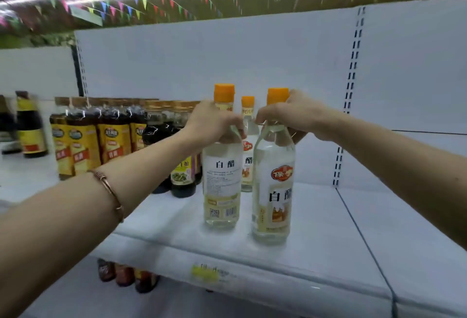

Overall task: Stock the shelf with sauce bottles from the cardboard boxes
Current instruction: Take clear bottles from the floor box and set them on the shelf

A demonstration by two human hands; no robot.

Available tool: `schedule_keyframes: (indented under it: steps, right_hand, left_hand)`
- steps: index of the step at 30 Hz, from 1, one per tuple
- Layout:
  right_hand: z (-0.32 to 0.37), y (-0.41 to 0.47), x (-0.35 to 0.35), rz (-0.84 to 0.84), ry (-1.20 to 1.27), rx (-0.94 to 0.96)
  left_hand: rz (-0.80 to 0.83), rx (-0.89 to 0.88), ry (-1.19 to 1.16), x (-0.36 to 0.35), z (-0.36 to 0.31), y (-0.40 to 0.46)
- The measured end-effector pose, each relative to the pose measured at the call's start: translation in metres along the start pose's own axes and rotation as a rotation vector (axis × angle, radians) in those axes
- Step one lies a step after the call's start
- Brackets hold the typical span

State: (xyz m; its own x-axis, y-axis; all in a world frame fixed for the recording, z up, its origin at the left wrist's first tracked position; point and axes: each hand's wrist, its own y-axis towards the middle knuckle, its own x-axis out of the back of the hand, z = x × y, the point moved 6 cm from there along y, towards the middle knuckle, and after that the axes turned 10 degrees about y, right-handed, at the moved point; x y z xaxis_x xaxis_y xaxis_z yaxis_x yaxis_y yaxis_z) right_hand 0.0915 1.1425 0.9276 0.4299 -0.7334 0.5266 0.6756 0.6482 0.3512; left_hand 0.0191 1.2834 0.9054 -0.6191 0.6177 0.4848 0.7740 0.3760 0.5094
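White shop shelving fills the view, under strip lights and strings of coloured pennants. On the shelf (316, 229) the left part is already stocked: a block of dark bottles with yellow labels (83, 140) and a few dark sauce bottles (183, 178) beside them. To their right stands much bare board, so by my reckoning the stocking is well short of finished.

Two clear vinegar bottles with orange caps stand near the front edge, close together. The left hand (212, 123) has its grip wrapped round the shoulder of the left bottle (222, 181); the right hand (290, 115) has its grip clasped about the neck of the right bottle (274, 191). Both bases appear to rest on the shelf, though blur makes this uncertain. A third vinegar bottle (247, 166) stands behind, between them.

No cardboard boxes are in view. The lower shelf shows only blurred bottle tops (126, 274), and its price tag (204, 273) is unreadable.
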Motion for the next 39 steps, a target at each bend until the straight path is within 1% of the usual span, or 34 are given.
schedule_keyframes:
  steps: [3,6,9,11,14,19,21,24,26,27,28,29,32,34,36,37,39]
  right_hand:
    - [-0.013,0.016,-0.007,-0.005,0.011,-0.006]
    - [-0.024,0.029,-0.007,-0.067,0.039,-0.007]
    - [-0.035,0.034,-0.013,-0.206,0.082,0.078]
    - [-0.042,0.031,-0.024,-0.254,0.194,0.146]
    - [-0.049,0.027,-0.03,-0.28,0.308,0.163]
    - [-0.05,0.026,-0.032,-0.291,0.355,0.205]
    - [-0.054,0.023,-0.036,-0.266,0.376,0.205]
    - [-0.068,0.016,-0.041,-0.207,0.415,0.18]
    - [-0.076,0.011,-0.043,-0.219,0.419,0.179]
    - [-0.077,0.01,-0.043,-0.244,0.422,0.193]
    - [-0.077,0.009,-0.043,-0.277,0.431,0.21]
    - [-0.076,0.009,-0.043,-0.319,0.435,0.223]
    - [-0.077,0.014,-0.044,-0.436,0.367,0.236]
    - [-0.08,0.019,-0.044,-0.493,0.304,0.223]
    - [-0.083,0.024,-0.044,-0.518,0.27,0.197]
    - [-0.084,0.027,-0.044,-0.521,0.265,0.187]
    - [-0.084,0.031,-0.044,-0.509,0.254,0.166]
  left_hand:
    - [-0.015,0.007,0.018,-0.006,0.012,0.008]
    - [-0.034,0.026,-0.007,-0.007,0.026,0.018]
    - [-0.015,0.066,-0.046,-0.01,0.041,0.028]
    - [0.034,0.074,-0.073,-0.017,0.046,0.032]
    - [0.105,0.055,-0.084,-0.024,0.049,0.036]
    - [0.139,-0.055,-0.1,-0.023,0.056,0.03]
    - [0.199,-0.083,-0.211,-0.027,0.063,0.022]
    - [0.405,-0.085,-0.451,-0.039,0.08,0.007]
    - [0.524,-0.067,-0.519,-0.046,0.09,-0.001]
    - [0.547,-0.069,-0.525,-0.047,0.093,-0.003]
    - [0.531,-0.073,-0.512,-0.046,0.095,-0.002]
    - [0.475,-0.073,-0.474,-0.043,0.097,0.0]
    - [0.195,-0.083,-0.265,-0.034,0.096,0.002]
    - [0.004,-0.036,-0.209,-0.034,0.098,-0.001]
    - [-0.152,0.012,-0.179,-0.034,0.103,-0.004]
    - [-0.205,0.019,-0.14,-0.034,0.105,-0.004]
    - [-0.234,0.013,-0.081,-0.035,0.109,-0.004]
